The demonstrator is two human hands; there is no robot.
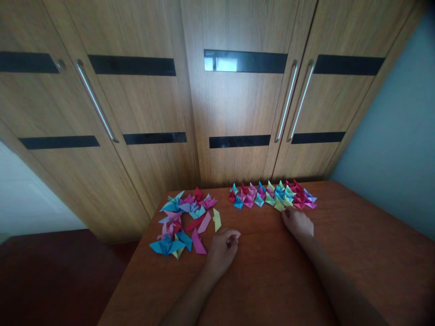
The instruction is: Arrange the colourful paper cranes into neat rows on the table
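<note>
"Take the rows of folded paper [270, 199] as our marker. What is at their near edge?"

"The right hand [298, 222], its fingertips against or just beside a yellow piece [279, 205] in the front row. I cannot tell whether they pinch it."

"And the left hand [223, 249]?"

"Well apart from the right one, on the near side of the rows' left end. Its fingers are curled; whether thumb and fingertips meet, I can't tell."

"Anything close to it?"

"Yes, left of the rows: a flat magenta piece [198, 242], a pale yellow strip [216, 220], and a pink strip [204, 222] between those two. Farther left of the rows lies a loose heap [172, 222] of folded paper, mostly blue, pink, red and purple, its pieces overlapping."

"How do the rows themselves look?"

"Small pointed pieces set closely on the reddish-brown surface [265, 276], in reds, pinks, blues, greens and yellows, several reds crowded toward the right end."

"And behind the rows?"

"A wooden wardrobe [234, 106] with black bands."
</note>
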